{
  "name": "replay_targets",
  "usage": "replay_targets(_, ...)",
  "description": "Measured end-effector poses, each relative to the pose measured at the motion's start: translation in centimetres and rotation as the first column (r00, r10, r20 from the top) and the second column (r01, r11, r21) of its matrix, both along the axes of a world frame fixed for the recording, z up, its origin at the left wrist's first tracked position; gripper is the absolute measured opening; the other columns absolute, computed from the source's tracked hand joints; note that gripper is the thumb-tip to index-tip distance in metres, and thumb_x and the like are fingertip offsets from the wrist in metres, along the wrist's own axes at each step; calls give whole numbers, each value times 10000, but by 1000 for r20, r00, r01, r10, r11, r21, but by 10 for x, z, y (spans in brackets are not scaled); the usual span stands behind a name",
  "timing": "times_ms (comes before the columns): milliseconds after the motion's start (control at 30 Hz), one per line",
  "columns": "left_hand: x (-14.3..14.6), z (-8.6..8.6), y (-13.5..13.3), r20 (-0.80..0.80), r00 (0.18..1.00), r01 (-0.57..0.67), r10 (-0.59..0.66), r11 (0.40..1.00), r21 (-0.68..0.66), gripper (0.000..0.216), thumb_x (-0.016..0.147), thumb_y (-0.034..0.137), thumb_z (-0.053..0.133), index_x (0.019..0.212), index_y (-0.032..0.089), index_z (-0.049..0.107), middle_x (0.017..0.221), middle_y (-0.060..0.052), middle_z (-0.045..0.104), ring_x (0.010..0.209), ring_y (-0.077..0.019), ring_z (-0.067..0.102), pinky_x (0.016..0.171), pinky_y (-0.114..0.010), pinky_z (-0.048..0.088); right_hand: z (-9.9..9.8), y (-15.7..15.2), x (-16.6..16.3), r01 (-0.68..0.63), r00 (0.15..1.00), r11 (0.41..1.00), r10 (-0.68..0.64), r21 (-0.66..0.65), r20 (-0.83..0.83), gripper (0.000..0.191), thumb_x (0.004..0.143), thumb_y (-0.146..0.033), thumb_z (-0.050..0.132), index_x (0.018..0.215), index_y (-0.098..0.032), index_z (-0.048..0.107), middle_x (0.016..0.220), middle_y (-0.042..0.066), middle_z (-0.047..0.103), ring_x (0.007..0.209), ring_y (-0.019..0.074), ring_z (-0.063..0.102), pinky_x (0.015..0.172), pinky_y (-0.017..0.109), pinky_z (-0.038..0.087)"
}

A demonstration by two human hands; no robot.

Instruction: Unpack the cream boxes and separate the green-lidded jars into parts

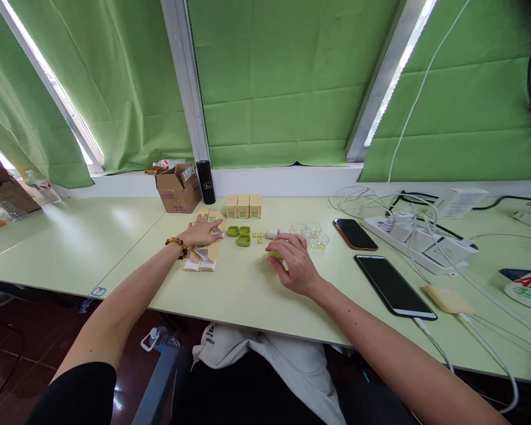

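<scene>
My left hand [201,231], with a beaded bracelet at the wrist, lies palm down with its fingers spread over unfolded beige paper boxes [206,255]. Whether it presses on them is hard to see. On the right, the curled fingers of my right hand [295,263] close around a small green case [275,255], mostly hidden under them. Between the hands sit several green cases [244,240] and a few tiny yellowish pieces [259,238]. Just beyond my right hand are white cylinders [272,234] and clear containers [319,241] with bits of yellow inside.
Three upright beige boxes [243,207] stand at the back, near a black cylinder [206,184] and an open cardboard carton [179,192]. To the right lie two phones [393,285] [354,234], a white power strip [418,245] and tangled cables.
</scene>
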State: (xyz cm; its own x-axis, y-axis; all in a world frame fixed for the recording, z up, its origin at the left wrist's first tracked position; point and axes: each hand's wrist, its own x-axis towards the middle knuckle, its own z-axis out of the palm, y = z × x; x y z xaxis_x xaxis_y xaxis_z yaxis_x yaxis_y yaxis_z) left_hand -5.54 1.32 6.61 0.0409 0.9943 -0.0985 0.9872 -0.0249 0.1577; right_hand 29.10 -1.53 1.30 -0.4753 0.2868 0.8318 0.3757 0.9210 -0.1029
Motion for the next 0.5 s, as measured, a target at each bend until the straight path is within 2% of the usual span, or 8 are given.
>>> replay_targets(67,5,4,-2,-1,1000,6,-6,997,78,815,947,696,490,1658,342,309,1765,-157,187,1635,-494,14,1228,-764,139,1,5,3,31,999,999,-31,9,-39,201,940,-150,603,1108,-255,641,1035,51,763,1120,301,636,982,501,413)
replay_targets(167,20,10,-8,51,998,25,-42,955,294,724,982,579,505,1619,251,397,1687,-149,376,1626,-433,149,1293,-657,148,3,16,9,113,987,993,-116,-33,-114,150,958,-161,572,1063,-245,639,983,56,755,1042,292,640,934,489,434)
replay_targets(233,38,13,-15,105,984,84,-145,892,443,634,977,469,547,1549,204,486,1568,-138,529,1568,-374,303,1300,-577,237,2,25,13,161,970,979,-180,-127,-162,126,968,-181,548,1029,-240,642,967,64,749,980,283,641,878,468,461)
replay_targets(300,62,13,-24,169,945,156,-280,840,520,560,962,386,568,1484,187,542,1442,-124,629,1467,-329,437,1236,-517,377,0,33,17,175,953,948,-232,-267,-196,130,967,-204,530,1019,-238,644,962,68,748,926,268,653,819,434,487)
replay_targets(400,102,5,-37,263,858,304,-441,850,431,538,942,339,608,1464,219,552,1292,-101,702,1351,-307,516,1133,-482,470,-5,41,21,158,938,860,-284,-486,-197,165,950,-215,509,1044,-241,642,927,50,750,843,235,669,738,372,492)
replay_targets(500,137,-7,-42,298,824,390,-481,864,317,652,858,313,709,1478,239,522,1301,-101,693,1310,-330,500,1116,-501,457,-10,44,21,126,942,784,-287,-608,-174,211,907,-192,510,1065,-248,637,880,22,745,786,210,677,691,328,475)
